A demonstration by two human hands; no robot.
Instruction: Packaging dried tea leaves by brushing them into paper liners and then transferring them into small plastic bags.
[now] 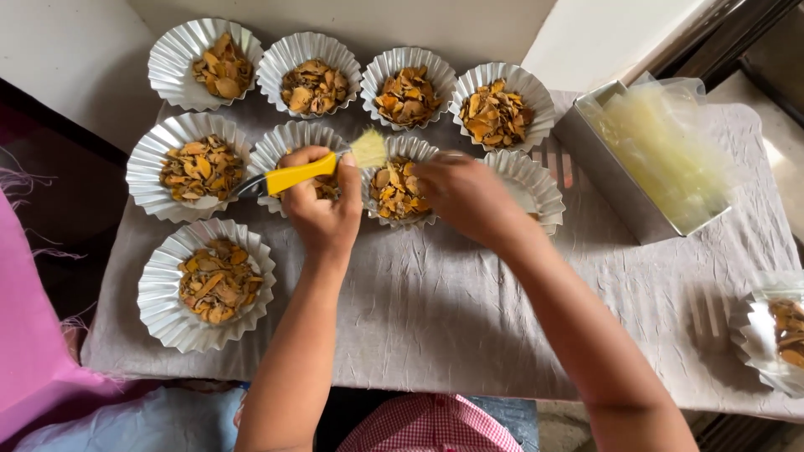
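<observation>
Far left: a pink cloth (25,335) lies along the table edge.
Surface: a grey crinkled cloth-covered table (469,310) bears everything.
Left column: fluted silver foil cups filled with orange-brown dried chips (207,283) stand in rows; four in the back row, more in the middle row, one in front.
Left hand: the left hand (322,209) is closed in a fist around a yellow-handled brush with pale bristles (314,171); the handle runs across the knuckles, bristles pointing right, above the middle row.
Brush position: over the filled foil cup in the middle of the middle row (399,186), bristles just above its rim; contact cannot be told.
Right hand: the right hand (465,194) is blurred, fingers curled down at that cup's right rim; whether it grips cannot be told.
Beside it: a nearly empty fluted foil cup (536,186) sits partly under the right wrist.
Right: a rectangular metal tin holding clear yellowish plastic bags (649,159) stands tilted.
Far right edge: another foil cup with chips (775,331), partly cut off.
</observation>
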